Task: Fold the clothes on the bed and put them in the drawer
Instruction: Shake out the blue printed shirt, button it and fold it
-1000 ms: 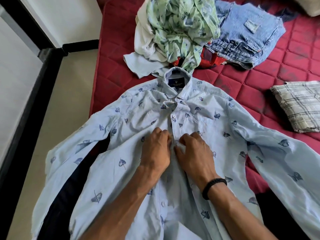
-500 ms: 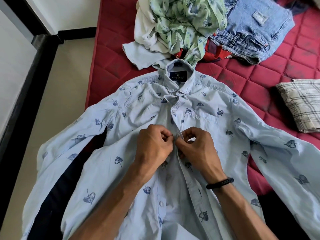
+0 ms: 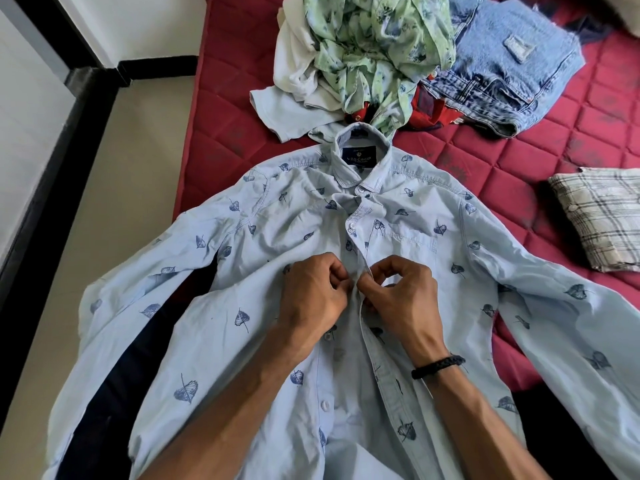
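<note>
Now, from the left: the blue shirt lies spread front-up on the red bed. At its placket the left hand pinches one edge, the right hand pinches the other. Farther right lies a folded plaid cloth.

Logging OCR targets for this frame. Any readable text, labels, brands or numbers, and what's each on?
"...GINGER", roughly: dark neck label inside the collar of the light blue leaf-print shirt; the first letters and the small logo above them are too blurred to read.
Patch on the jeans: no legible text.
Nothing else readable.
</note>
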Demonstrator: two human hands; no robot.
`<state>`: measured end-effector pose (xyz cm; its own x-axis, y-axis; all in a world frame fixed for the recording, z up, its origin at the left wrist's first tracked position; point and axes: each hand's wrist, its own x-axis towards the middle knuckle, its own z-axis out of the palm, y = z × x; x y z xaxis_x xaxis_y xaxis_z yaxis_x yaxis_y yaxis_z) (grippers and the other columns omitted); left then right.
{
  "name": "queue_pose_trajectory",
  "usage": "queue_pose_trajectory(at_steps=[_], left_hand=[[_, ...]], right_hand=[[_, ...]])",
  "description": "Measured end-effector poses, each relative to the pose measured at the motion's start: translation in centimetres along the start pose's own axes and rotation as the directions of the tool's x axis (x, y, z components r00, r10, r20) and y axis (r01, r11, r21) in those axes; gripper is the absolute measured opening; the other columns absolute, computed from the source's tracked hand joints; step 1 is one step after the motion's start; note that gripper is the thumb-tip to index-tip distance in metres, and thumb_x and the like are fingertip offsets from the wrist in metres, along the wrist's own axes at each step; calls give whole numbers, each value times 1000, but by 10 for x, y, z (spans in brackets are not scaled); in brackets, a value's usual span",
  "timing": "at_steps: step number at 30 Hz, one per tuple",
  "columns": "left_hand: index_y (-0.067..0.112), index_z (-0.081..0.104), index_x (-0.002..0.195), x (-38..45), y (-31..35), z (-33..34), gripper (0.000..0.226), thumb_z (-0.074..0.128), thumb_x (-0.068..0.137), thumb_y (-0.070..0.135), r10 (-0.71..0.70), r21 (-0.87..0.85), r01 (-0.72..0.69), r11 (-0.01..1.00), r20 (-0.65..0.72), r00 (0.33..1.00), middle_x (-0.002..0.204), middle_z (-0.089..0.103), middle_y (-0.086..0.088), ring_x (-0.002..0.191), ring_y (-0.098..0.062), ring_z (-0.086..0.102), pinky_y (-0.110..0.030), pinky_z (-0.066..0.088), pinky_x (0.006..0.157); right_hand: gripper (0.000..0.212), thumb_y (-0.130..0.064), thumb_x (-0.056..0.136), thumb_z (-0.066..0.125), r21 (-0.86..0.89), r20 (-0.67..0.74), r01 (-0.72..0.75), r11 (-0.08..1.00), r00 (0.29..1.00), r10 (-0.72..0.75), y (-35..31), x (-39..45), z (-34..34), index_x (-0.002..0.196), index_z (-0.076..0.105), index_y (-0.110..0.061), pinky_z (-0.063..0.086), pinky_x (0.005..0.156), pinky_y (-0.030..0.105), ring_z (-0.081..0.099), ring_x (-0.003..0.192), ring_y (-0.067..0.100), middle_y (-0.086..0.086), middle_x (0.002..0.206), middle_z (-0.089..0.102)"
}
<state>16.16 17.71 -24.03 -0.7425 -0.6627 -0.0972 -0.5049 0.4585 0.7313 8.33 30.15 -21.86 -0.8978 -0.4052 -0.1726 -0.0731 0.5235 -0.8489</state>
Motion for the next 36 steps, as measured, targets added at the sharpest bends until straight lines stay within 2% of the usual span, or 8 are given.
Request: queue_pose_trajectory(at_steps=[7,12,16,20,23,26,32,36], left_hand=[[23,69,75,-2,7,-2,14,78,81,32,68,138,-54,989,-97,993,65,70,10,64,-11,68,-35,58,65],[24,75,74,2,4,-7,11,85,77,23,-113,-168,107,980,-22,993,63,72,12,58,2,68,-24,56,61],[35,73,70,5,-3,-3,22,85,78,18,-130,-245,129,961,11,991,64,72,17,60,3,68,-28,60,65],[31,75,76,4,-3,-2,18,83,80,16,-111,-279,111,954,16,994,67,74,14,61,-1,69,-35,63,67],[28,77,80,4,-4,-1,12,84,81,18,-107,-298,107,949,18,994,69,75,13,64,-2,71,-35,63,68],[31,76,78,3,-3,-2,16,85,80,18,-100,-302,100,948,16,995,69,74,16,65,1,70,-30,62,69],[34,74,72,1,-2,-1,26,82,80,11,-150,-359,148,922,24,988,66,73,17,63,4,67,-25,58,67],[32,76,74,-2,-5,-5,22,82,81,12,-185,-375,186,908,37,982,69,75,11,69,-3,71,-31,63,72]], right_hand=[[10,-28,71,73,-45,-13,-13,999,1000,12,7,2,-1,67,65,-24,59,57,44,68,56,20,-5,60,70],[20,-41,80,69,13,83,19,1000,996,-20,4,1,5,72,71,-23,61,64,50,72,65,21,-3,65,72],[20,-41,78,69,40,73,-17,999,997,15,0,0,6,73,71,-21,61,60,51,73,64,22,0,64,72],[11,-22,82,76,121,30,-86,989,996,83,-3,0,0,76,70,-16,57,46,36,72,55,18,2,64,72],[13,-24,84,73,108,11,-98,989,995,97,-1,2,1,77,68,-15,48,43,27,67,48,15,3,59,70],[19,-34,83,70,45,20,-65,997,998,64,2,5,5,75,64,-18,51,50,35,63,51,20,2,61,69],[17,-23,82,75,-16,63,118,993,991,-117,5,1,6,74,60,-21,51,54,38,62,55,18,1,63,65],[16,-31,83,78,25,104,75,997,992,-77,9,4,7,76,65,-24,57,54,43,69,57,22,0,66,68]])
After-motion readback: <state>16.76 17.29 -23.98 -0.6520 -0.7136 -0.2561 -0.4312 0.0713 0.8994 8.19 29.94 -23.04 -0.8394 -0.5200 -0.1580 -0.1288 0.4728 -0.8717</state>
